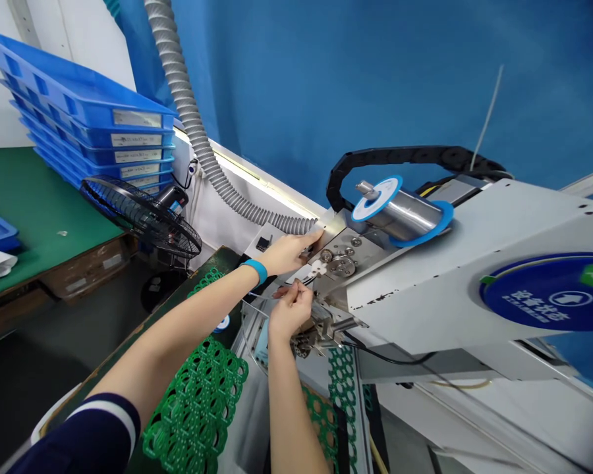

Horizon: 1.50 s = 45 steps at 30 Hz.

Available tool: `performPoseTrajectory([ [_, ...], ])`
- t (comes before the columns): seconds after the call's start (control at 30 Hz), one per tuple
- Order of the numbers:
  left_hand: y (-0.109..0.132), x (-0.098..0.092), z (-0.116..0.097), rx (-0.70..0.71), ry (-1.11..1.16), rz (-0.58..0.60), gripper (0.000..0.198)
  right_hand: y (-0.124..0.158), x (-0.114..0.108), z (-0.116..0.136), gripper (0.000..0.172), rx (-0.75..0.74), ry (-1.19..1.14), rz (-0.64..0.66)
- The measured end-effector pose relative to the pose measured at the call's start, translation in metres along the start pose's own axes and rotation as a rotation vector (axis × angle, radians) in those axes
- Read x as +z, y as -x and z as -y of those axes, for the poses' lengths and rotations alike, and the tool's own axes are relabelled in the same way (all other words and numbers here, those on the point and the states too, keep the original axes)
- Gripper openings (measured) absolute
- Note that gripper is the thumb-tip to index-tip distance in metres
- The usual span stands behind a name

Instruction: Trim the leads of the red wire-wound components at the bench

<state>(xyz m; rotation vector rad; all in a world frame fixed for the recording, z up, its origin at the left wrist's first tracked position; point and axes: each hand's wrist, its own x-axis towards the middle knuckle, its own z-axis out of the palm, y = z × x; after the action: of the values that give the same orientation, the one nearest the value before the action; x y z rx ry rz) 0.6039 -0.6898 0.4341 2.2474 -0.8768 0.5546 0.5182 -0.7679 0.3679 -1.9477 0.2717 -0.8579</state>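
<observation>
My left hand (287,255), with a teal band on its wrist, reaches to the feed mechanism of a grey machine (425,289). Its index finger stretches along a metal plate; the other fingers are partly hidden. Just below, my right hand (290,311) pinches what looks like a thin wire close to the small metal feed rollers (340,266). A spool of solder wire (408,214) with blue flanges sits on top of the machine. Under my right hand is a metal head assembly (321,336) with brackets.
Green circuit board panels (197,401) lie at lower left, more boards (343,375) under the machine. A grey corrugated hose (190,112) comes down behind my hands. Left stand a black fan (143,214) and stacked blue trays (93,112) on a green table (34,191).
</observation>
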Motion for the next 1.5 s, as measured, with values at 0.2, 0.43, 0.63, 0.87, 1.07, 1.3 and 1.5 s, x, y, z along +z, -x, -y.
performPoseTrajectory([
  [0.2,-0.001,0.003,0.002,0.019,0.025,-0.036,0.067,0.002,-0.001,-0.001,0.021,-0.008,0.018,0.000],
  [0.43,-0.001,0.006,0.004,0.027,0.040,-0.048,0.071,0.000,0.004,0.000,0.018,0.006,0.040,-0.019],
  [0.63,-0.002,0.006,0.004,0.037,0.054,-0.057,0.070,0.003,0.001,0.000,0.018,0.007,0.041,-0.015],
  [0.87,-0.003,0.005,0.005,0.046,0.093,-0.027,0.068,0.001,0.008,0.002,0.018,0.031,0.054,-0.048],
  [1.07,-0.002,0.006,0.004,0.036,0.104,-0.040,0.070,0.015,0.003,-0.010,0.018,0.050,0.015,0.012],
  [1.3,0.000,0.007,0.004,0.015,0.095,-0.038,0.072,0.022,0.001,-0.022,0.018,0.081,-0.030,0.066],
  [1.5,0.001,0.006,0.001,-0.003,0.082,-0.048,0.071,0.033,0.000,-0.029,0.018,0.134,-0.083,0.110],
])
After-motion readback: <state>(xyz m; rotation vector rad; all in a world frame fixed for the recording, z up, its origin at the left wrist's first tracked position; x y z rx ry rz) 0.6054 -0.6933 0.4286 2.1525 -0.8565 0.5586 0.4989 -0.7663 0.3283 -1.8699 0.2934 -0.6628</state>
